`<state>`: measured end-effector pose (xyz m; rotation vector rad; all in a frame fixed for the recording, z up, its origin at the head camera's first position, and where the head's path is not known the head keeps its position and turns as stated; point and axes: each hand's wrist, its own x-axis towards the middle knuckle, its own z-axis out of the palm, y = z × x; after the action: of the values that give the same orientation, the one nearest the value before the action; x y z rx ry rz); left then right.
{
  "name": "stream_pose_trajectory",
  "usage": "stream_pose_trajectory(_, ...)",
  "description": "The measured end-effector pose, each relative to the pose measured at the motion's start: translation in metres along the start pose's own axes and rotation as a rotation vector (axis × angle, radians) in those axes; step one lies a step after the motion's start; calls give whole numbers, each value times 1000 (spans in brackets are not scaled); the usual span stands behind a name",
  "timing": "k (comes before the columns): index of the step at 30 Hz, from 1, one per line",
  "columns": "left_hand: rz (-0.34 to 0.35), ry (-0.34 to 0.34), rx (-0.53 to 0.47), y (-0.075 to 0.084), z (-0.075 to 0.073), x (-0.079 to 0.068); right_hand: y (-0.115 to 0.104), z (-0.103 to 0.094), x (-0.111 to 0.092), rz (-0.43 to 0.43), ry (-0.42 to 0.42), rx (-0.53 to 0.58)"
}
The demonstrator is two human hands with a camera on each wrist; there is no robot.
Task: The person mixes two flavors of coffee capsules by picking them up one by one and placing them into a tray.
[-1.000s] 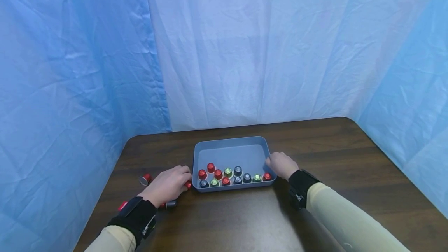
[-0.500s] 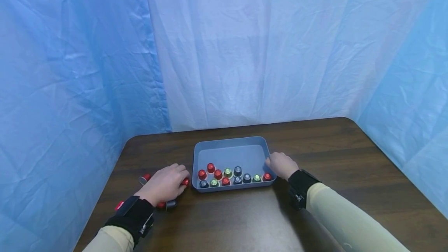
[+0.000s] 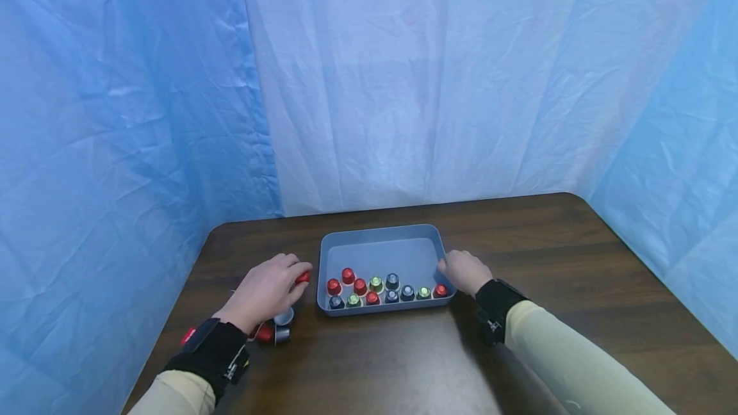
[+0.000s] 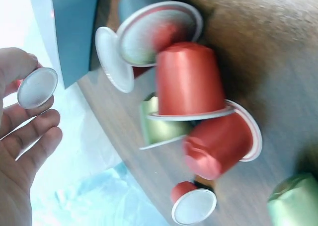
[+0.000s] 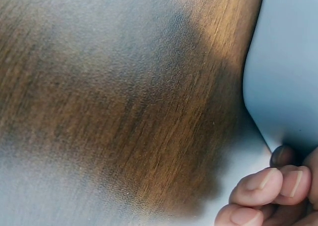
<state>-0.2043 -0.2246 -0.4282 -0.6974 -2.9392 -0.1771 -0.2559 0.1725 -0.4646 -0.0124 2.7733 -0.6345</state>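
Note:
Between the thumb and fingers of my left hand (image 3: 266, 287) is a red coffee capsule (image 3: 303, 277), held just left of the blue-grey tray (image 3: 383, 250). Its silver lid (image 4: 38, 88) faces the left wrist camera. My right hand (image 3: 466, 272) grips the tray's right side; in the right wrist view its curled fingers (image 5: 257, 185) are at the tray wall (image 5: 285, 72). Red, green and dark blue capsules stand lid down in the near part of the tray, among them a red one (image 3: 348, 275) at the back of the group.
Loose capsules lie below and beside my left wrist, partly hidden by it: a red one (image 3: 265, 333), a dark one (image 3: 282, 335) and several more, including a green one (image 4: 295, 203). Blue cloth (image 3: 369, 82) hangs around the brown wooden table (image 3: 369, 364).
My left hand, with the red capsule, has moved toward the table's far side and slightly left, uncovering more of the loose capsules. My right hand and the tray stay put.

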Motion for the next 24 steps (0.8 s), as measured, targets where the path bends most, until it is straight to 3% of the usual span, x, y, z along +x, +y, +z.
stream_pose_trajectory(9, 80, 111, -25, 10, -7, 12, 2, 1, 3, -10, 5, 14)
stream_pose_trajectory(24, 200, 141, -99, 35, -9, 34, 3, 2, 4, -30, 15, 16)
